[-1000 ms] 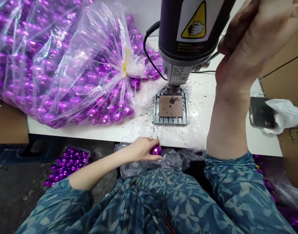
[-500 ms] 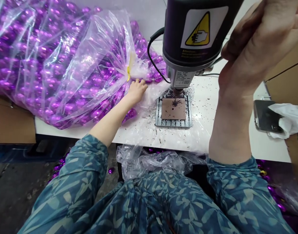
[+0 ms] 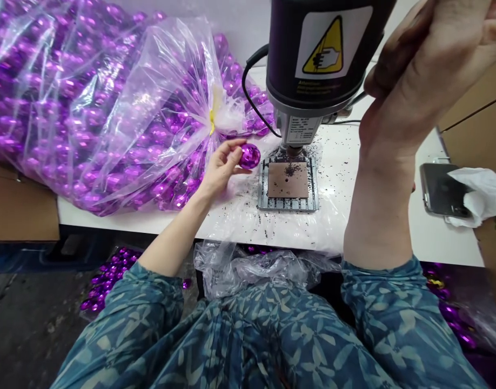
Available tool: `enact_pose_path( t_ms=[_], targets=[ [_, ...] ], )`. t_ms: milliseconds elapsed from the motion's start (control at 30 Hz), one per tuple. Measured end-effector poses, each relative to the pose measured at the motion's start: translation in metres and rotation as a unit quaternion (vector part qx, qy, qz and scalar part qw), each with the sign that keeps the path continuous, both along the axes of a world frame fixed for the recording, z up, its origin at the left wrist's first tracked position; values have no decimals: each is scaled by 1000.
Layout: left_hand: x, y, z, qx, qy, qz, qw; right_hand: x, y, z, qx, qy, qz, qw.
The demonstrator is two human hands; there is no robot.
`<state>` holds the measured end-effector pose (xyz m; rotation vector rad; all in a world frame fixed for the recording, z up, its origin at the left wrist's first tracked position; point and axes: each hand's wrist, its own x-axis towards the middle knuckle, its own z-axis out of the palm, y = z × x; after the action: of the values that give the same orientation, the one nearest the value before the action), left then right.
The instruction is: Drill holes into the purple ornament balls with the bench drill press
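Between the thumb and fingers of my left hand [image 3: 223,166] is a shiny purple faceted ball [image 3: 250,156], held just left of the drill press base [image 3: 288,204]. A brown square plate [image 3: 287,181] with a small dark hole lies on that slotted base, dusted with dark shavings. Above it hangs the black drill head [image 3: 313,54], which bears a yellow warning label. My right hand [image 3: 438,59] is raised at the upper right beside the drill head. Its fingers curl, and what they hold, if anything, is hidden.
A big clear bag [image 3: 89,108] of purple balls, tied with yellow, fills the table's left side. A phone [image 3: 442,189] and white tissue [image 3: 483,197] lie at right. Crumpled plastic [image 3: 256,267] hangs at the front edge. More purple balls [image 3: 112,278] are below at left.
My left hand has come up from beside the bag's tied neck and turned, now with a purple ball in its fingers. My right hand stays raised by the drill head.
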<state>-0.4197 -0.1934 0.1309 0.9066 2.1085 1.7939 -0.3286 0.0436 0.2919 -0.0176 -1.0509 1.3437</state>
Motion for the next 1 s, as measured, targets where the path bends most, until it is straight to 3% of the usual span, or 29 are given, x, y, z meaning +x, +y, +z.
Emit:
enact_pose_path(
  t_ms=[167,333,533,633,800,1000],
  targets=[
    [37,11,-20,38,-165,-107,980,-1,-3,-1,-11,8,-26,1000],
    [42,26,-35,39,-204,-99,973,5,-8,2,-40,-13,-14,999],
    [33,35,-47,65,-208,-36,975,7,-11,4,-43,-39,-27,998],
    [29,42,-57,61,-159,-21,985,8,-12,5,-51,-35,-30,998],
    [28,53,-67,57,-98,-65,991,16,-10,4,4,-89,-9,996],
    [35,62,-65,22,-61,-77,995,16,-8,0,21,-73,-3,997]
  ],
)
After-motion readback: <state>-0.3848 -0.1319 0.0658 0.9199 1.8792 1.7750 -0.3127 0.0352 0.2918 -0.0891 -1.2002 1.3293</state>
